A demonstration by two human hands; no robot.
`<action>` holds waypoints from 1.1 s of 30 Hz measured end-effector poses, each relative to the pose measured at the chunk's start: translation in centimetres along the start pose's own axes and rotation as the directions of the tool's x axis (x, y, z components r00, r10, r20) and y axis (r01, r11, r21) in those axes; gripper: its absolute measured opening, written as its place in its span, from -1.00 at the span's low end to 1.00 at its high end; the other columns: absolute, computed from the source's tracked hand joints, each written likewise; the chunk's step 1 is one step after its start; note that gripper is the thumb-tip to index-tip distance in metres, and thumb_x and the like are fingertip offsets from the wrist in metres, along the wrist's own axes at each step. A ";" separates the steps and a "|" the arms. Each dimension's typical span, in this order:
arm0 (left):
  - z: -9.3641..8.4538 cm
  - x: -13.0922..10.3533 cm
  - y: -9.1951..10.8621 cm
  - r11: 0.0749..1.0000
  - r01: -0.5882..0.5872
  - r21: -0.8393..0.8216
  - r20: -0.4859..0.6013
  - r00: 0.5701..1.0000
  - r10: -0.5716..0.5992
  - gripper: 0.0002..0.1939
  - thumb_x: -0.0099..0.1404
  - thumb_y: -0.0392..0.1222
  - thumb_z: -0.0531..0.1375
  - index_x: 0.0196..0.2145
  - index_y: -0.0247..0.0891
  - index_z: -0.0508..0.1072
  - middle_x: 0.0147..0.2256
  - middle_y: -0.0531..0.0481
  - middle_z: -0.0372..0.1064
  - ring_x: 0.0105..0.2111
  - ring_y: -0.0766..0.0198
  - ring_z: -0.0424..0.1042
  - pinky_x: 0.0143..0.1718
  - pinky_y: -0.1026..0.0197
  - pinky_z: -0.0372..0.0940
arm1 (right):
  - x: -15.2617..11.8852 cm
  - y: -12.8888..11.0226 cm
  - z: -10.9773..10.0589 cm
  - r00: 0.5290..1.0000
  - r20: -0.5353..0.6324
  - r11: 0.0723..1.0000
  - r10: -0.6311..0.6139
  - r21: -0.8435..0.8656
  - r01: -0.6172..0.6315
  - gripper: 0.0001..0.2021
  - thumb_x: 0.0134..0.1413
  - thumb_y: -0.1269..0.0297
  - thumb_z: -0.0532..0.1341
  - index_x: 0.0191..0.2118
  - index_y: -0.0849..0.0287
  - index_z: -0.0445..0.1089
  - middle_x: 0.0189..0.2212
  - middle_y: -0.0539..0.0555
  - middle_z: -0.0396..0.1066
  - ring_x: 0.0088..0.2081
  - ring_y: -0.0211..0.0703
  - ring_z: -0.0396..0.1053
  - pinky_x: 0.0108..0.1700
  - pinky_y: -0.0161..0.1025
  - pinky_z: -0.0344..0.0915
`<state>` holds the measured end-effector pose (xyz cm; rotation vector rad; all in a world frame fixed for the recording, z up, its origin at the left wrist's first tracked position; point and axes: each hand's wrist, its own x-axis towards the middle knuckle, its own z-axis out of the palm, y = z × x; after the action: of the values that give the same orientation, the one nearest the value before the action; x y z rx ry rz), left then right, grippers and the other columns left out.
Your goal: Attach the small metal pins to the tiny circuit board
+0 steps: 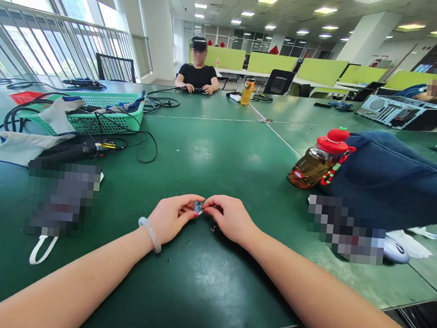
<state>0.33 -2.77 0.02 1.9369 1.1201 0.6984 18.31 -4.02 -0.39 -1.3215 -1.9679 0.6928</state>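
Just above the green table [177, 273], my two hands meet near the middle of the view. My left hand [173, 215] pinches a small bluish circuit board [198, 206] between thumb and fingers, and a pale bangle circles that wrist. From the other side, my right hand [229, 217] is closed at the board's right edge, thumb against fingertips. Whether it grips the board itself or a tiny part beside it, I cannot make out. Below the right fingertips, a few tiny dark bits [213, 229] lie on the table.
At left stands a green basket [125, 123] with cables and gloves, near a blurred dark object [64, 195] with a white strap. To the right are a red-lidded bottle [311, 165], a navy bag [390, 180] and a mouse [395, 250]. A person [197, 72] sits opposite.
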 end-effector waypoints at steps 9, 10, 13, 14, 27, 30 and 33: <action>-0.2 -0.2 0.5 0.979 -0.089 0.183 0.000 0.996 0.091 -0.67 0.16 -0.22 0.11 -0.08 -0.11 0.38 -0.40 0.08 0.42 -0.40 0.31 0.39 -0.27 0.24 0.31 | -0.1 0.3 0.7 0.990 0.049 0.957 0.133 0.253 -0.141 -0.90 0.01 0.30 0.13 -0.39 0.15 0.38 -0.54 -0.09 0.35 -0.60 -0.40 0.24 -0.48 -0.41 0.20; -0.2 -0.3 0.5 0.976 -0.096 0.195 0.004 0.995 0.097 -0.67 0.16 -0.22 0.11 -0.08 -0.11 0.38 -0.40 0.08 0.42 -0.41 0.31 0.39 -0.27 0.25 0.31 | -0.1 0.4 0.7 0.989 0.052 0.955 0.136 0.260 -0.145 -0.90 0.01 0.30 0.13 -0.39 0.15 0.38 -0.54 -0.09 0.35 -0.60 -0.40 0.23 -0.48 -0.41 0.20; -0.2 -0.3 0.7 0.967 -0.109 0.231 0.007 0.994 0.110 -0.67 0.17 -0.21 0.10 -0.08 -0.10 0.37 -0.41 0.08 0.41 -0.41 0.31 0.38 -0.27 0.25 0.29 | -0.1 0.3 0.7 0.989 0.052 0.958 0.135 0.246 -0.144 -0.90 0.01 0.31 0.13 -0.39 0.15 0.38 -0.55 -0.10 0.34 -0.59 -0.40 0.23 -0.47 -0.40 0.20; -0.2 -0.3 0.7 0.964 -0.112 0.243 0.009 0.993 0.114 -0.67 0.17 -0.20 0.10 -0.07 -0.10 0.37 -0.41 0.08 0.41 -0.41 0.31 0.38 -0.27 0.24 0.29 | -0.1 0.2 0.6 0.991 0.049 0.965 0.126 0.227 -0.134 -0.90 0.02 0.31 0.13 -0.40 0.14 0.38 -0.55 -0.10 0.34 -0.58 -0.39 0.24 -0.45 -0.40 0.20; -0.3 -0.6 0.8 0.914 -0.171 0.368 0.081 0.985 0.152 -0.61 0.21 -0.25 0.05 0.02 -0.10 0.25 -0.40 0.09 0.41 -0.40 0.30 0.37 -0.27 0.22 0.24 | -0.1 -0.5 0.1 1.000 0.020 0.996 -0.014 -0.090 0.016 -0.90 0.04 0.40 0.15 -0.44 0.15 0.38 -0.45 -0.04 0.40 -0.38 -0.30 0.30 -0.28 -0.34 0.17; -0.3 -0.6 0.8 0.917 -0.176 0.357 0.075 0.984 0.160 -0.60 0.21 -0.26 0.05 0.02 -0.10 0.23 -0.41 0.10 0.39 -0.41 0.31 0.36 -0.27 0.23 0.24 | -0.2 -0.7 0.1 1.000 0.016 0.996 -0.022 -0.083 0.024 -0.91 0.04 0.41 0.15 -0.44 0.15 0.37 -0.45 -0.04 0.40 -0.38 -0.30 0.30 -0.28 -0.34 0.17; -0.4 -0.6 0.7 0.920 -0.172 0.353 0.064 0.985 0.160 -0.60 0.21 -0.24 0.06 0.02 -0.11 0.23 -0.42 0.10 0.38 -0.42 0.32 0.36 -0.28 0.22 0.25 | -0.2 -0.8 0.0 0.999 0.014 0.996 -0.029 -0.079 0.030 -0.91 0.04 0.41 0.15 -0.43 0.15 0.37 -0.45 -0.04 0.40 -0.38 -0.30 0.30 -0.29 -0.34 0.17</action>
<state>0.11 -3.42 0.77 2.3659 1.1305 0.5763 17.88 -4.49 0.12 -1.3346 -2.0396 0.6157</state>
